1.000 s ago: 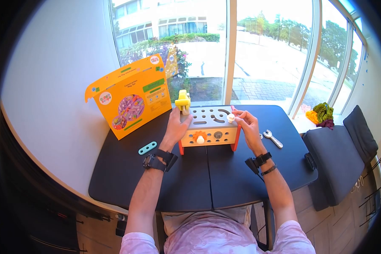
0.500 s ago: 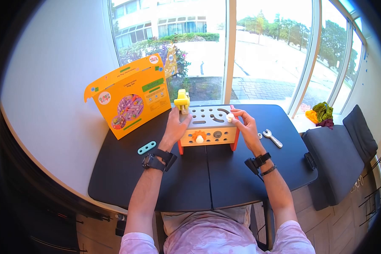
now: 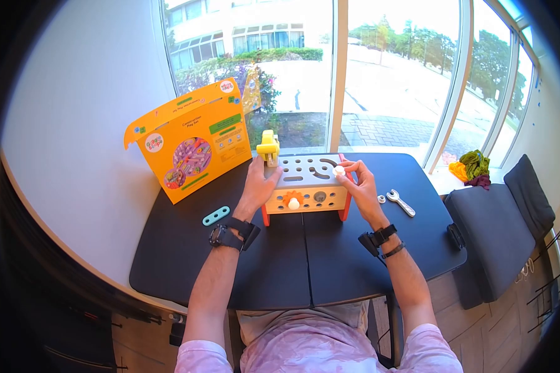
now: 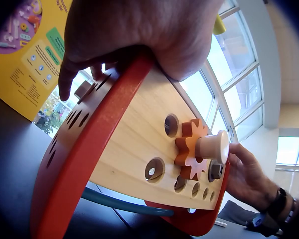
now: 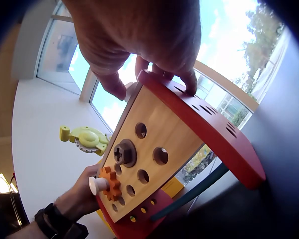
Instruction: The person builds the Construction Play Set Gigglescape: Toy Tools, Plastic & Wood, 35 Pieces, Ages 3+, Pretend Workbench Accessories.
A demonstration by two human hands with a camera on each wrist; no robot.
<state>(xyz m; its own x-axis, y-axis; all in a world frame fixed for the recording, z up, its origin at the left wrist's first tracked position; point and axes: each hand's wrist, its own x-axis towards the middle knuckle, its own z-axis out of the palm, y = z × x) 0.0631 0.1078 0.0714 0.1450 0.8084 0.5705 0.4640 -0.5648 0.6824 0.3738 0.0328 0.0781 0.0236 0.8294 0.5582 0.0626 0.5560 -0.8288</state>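
A toy workbench (image 3: 308, 209) stands upright on the table, with a grey holed top and red ends. My left hand (image 3: 255, 189) grips its left end, fingers over the red edge in the left wrist view. At the top's right front corner my right hand (image 3: 363, 186) pinches a white knobbed piece (image 3: 338, 171), partly hidden by fingers in the right wrist view. An orange gear (image 4: 192, 149) with a white peg (image 4: 214, 147) and a grey bolt (image 5: 124, 153) sit on the front panel. Behind the left hand is a yellow toy tool (image 3: 269, 147).
A large orange box (image 3: 196, 140) leans at the back left. A teal holed strip (image 3: 216, 216) lies left of the workbench; a grey wrench (image 3: 401, 203) and a small white ring-like piece (image 3: 381, 199) lie to its right. A dark chair (image 3: 491, 233) stands beyond the table's right edge.
My right fingers have shifted slightly around the white piece at the corner, and it has moved very little. The left hand keeps its place on the workbench's left end.
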